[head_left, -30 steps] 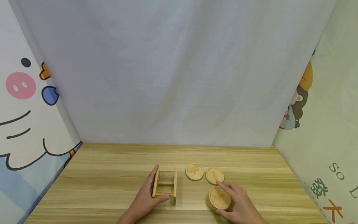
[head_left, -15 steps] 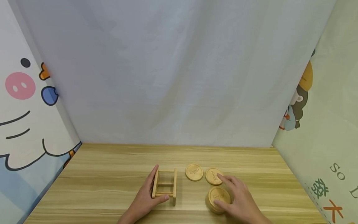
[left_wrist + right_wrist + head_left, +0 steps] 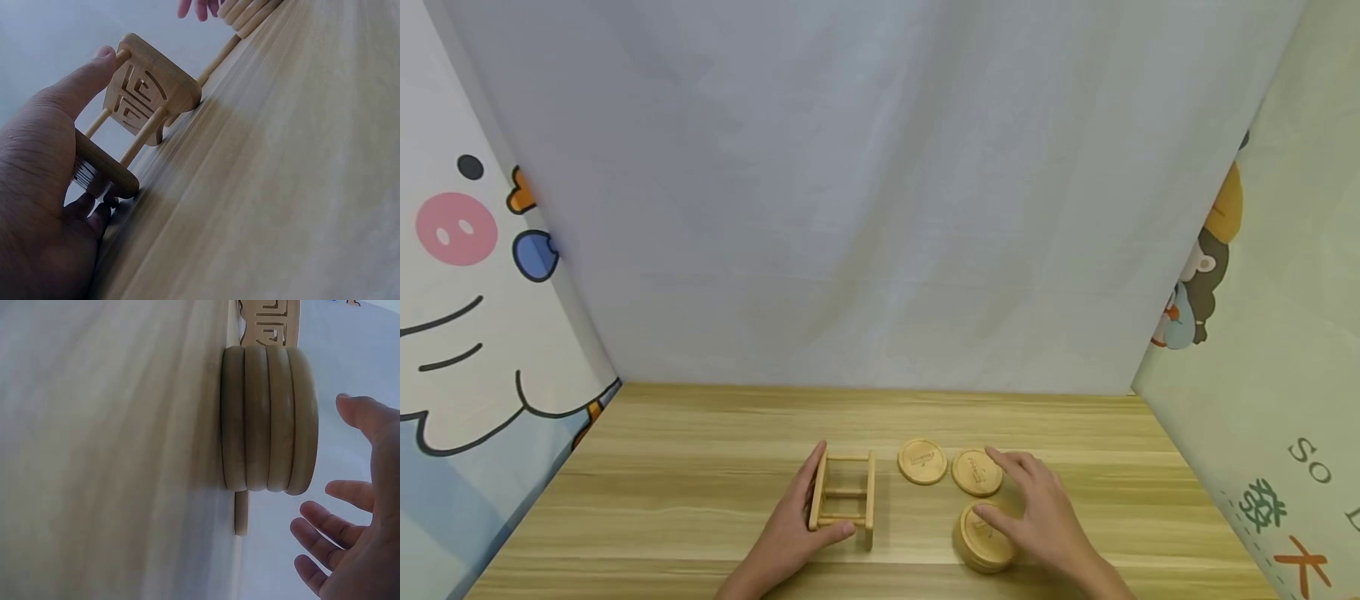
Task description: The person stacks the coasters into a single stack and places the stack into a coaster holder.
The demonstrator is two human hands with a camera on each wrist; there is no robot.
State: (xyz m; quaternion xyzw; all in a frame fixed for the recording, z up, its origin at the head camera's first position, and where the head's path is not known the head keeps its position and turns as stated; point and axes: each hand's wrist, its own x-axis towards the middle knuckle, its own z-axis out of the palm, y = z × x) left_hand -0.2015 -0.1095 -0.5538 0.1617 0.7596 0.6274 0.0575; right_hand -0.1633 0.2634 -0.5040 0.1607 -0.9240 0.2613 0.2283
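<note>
While the left hand (image 3: 793, 521) has a solid grip on the rack (image 3: 870, 492) on the surface (image 3: 700, 442), the right hand (image 3: 1042, 512) just hangs released by a four-high stack (image 3: 985, 552), with two single coasters (image 3: 922, 462) flat behind it.

The left hand (image 3: 792, 518) and the right hand (image 3: 1041, 510) are bare, as are both wrists (image 3: 747, 577). Fine creases (image 3: 39, 119) line the base of the left thumb (image 3: 81, 87), its nail (image 3: 104, 51) short; the right fingers (image 3: 330, 526) are slim, with rounded tips.
</note>
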